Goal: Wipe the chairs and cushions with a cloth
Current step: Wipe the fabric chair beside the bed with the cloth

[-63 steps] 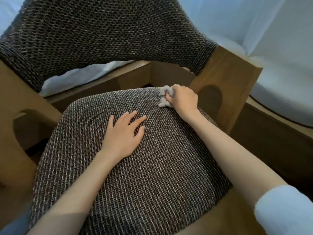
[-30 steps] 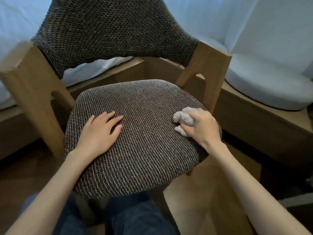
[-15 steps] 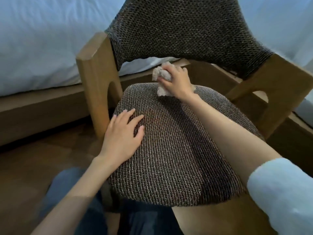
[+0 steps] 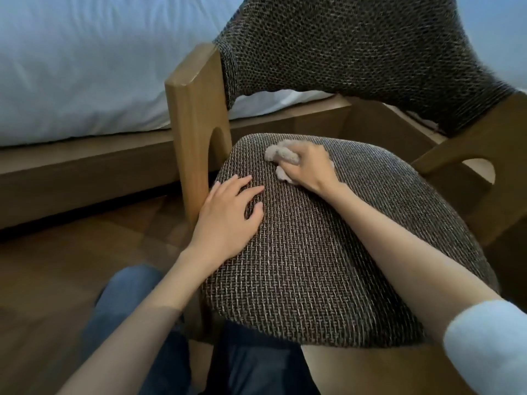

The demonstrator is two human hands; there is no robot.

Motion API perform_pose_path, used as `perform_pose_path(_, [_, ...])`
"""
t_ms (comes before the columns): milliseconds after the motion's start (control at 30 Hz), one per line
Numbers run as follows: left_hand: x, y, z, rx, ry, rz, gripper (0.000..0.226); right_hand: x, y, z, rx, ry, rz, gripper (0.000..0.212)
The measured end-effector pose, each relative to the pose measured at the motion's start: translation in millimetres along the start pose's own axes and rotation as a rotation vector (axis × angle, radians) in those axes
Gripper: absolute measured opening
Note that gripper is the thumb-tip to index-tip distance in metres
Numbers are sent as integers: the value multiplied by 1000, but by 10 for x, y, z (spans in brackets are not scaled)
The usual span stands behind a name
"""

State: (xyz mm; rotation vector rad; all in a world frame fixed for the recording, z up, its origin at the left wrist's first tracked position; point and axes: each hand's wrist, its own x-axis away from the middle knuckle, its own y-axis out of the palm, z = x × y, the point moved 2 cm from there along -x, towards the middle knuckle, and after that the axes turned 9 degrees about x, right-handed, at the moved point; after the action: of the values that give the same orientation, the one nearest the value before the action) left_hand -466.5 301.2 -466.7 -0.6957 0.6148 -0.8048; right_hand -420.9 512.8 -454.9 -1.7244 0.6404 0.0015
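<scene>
A wooden chair fills the view, with a dark woven seat cushion (image 4: 336, 252) and a woven backrest (image 4: 356, 49). My right hand (image 4: 309, 166) grips a small crumpled beige cloth (image 4: 281, 155) and holds it down on the far left part of the seat. Part of the cloth is hidden under my fingers. My left hand (image 4: 228, 218) rests flat on the seat's left edge, fingers spread, holding nothing.
The chair's left wooden post (image 4: 196, 124) stands right beside my left hand, and its right armrest (image 4: 484, 155) is at the right. A bed with white bedding (image 4: 85, 61) on a wooden base (image 4: 85, 172) runs behind. Wooden floor (image 4: 57, 275) and my knees in jeans lie below.
My right hand has drawn the cloth from the seat's back edge a little toward me. Earlier it swept from the right side of the seat across to the left. My left hand stays put.
</scene>
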Motion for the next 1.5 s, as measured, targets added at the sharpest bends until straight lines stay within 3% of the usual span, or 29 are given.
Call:
perform_pose_path(233, [50,-24,12,32,13,26,38,1436,-436,-549,-130,-166,49,19])
perform_pose_path(433, [110,-66,23,78,34,23,36,1872,-605,-761,-247,-249,15,24])
perform_pose_path(533, [252,-170,46,180,126,114,34,1604,-683,-720,-325,-169,117,24])
perform_pose_path(633, [424,-345,8,92,256,351,27,1052,-655,-554,-252,23,268,28])
perform_pose_path(700, [487,-444,-81,63,222,531,23,591,-524,-425,-134,78,272,32])
perform_pose_path(800, [463,-501,-229,194,103,653,45,-135,-238,-240,-5,125,222,39])
perform_pose_path(933, [328,-490,-364,359,25,513,78,-723,235,-110,75,232,-30,47])
perform_pose_path(1000, [266,-494,-410,459,-34,385,76,-776,400,-109,97,237,-96,49])
perform_pose_path(1133, [199,-441,-436,475,-39,230,64,-692,334,-246,66,53,8,28])
perform_pose_path(1233, [195,-403,-453,498,-47,220,65,-392,187,-493,-98,-140,66,12])
perform_pose_path(1333, [202,-399,-481,501,-43,211,69,103,32,-801,-216,-234,41,19])
perform_pose_path(1433, [205,-414,-507,537,-41,181,72,677,-92,-1016,-264,-233,32,10])
perform_pose_path(1500, [212,-415,-515,545,-28,184,69,1052,-171,-1105,-258,-242,28,19])
